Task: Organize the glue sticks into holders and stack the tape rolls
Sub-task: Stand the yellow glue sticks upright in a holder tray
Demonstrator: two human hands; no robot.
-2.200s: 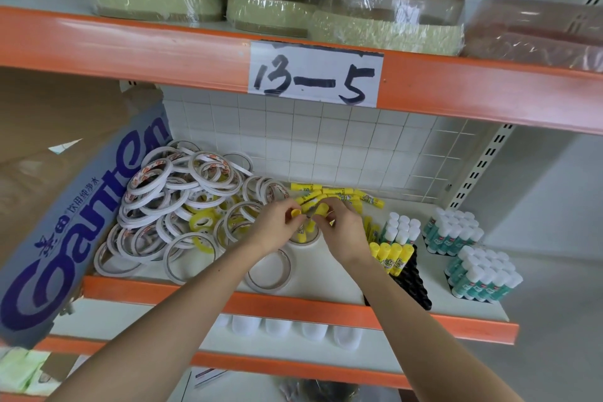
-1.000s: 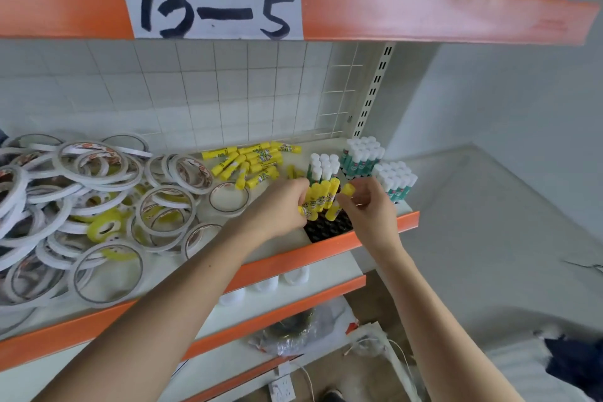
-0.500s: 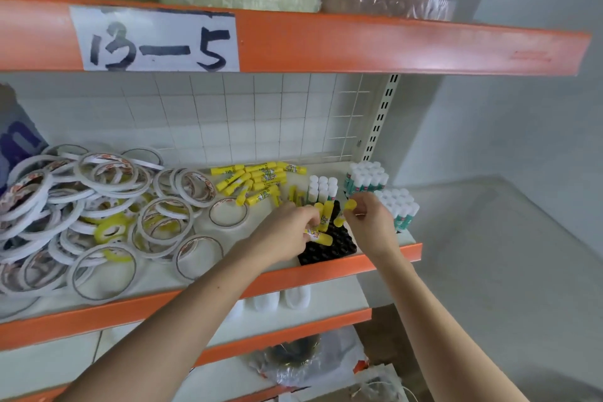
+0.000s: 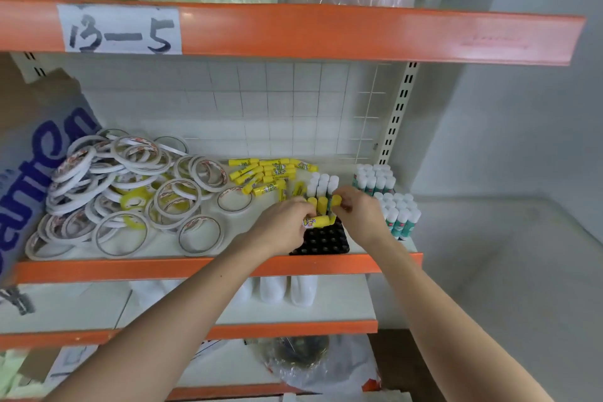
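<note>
- Head view shows both my hands over the black plastic holder tray with round sockets (image 4: pixel 321 242), which sits at the front edge of the white shelf board with an orange lip (image 4: pixel 195 266).
- My left hand (image 4: pixel 283 228) is curled around a short yellow glue stick with a printed label (image 4: pixel 316 221), held sideways just above the tray's back rows.
- My right hand (image 4: pixel 358 215) pinches the yellow cap of another stick (image 4: pixel 336 200) at the tray's back right corner; whether that stick is already seated I cannot tell.
- A few yellow sticks (image 4: pixel 317 203) stand upright along the tray's far rows; the near sockets are empty.
- The step in hand, as I judge it, is loading yellow sticks into the tray. Next I must turn the left stick upright and press it into a free socket.
- Behind and left of the tray lies a loose heap of yellow sticks (image 4: pixel 267 173), not yet sorted.
- Farther left of the tray sprawls a pile of white tape rings (image 4: pixel 130 192), unstacked.
- Right of the tray stand packs of white-capped green sticks (image 4: pixel 396 214).
- Behind the tray is a white wire grid back panel (image 4: pixel 293 108); above it an orange beam with a handwritten paper label "13-5" (image 4: pixel 119 30).
</note>
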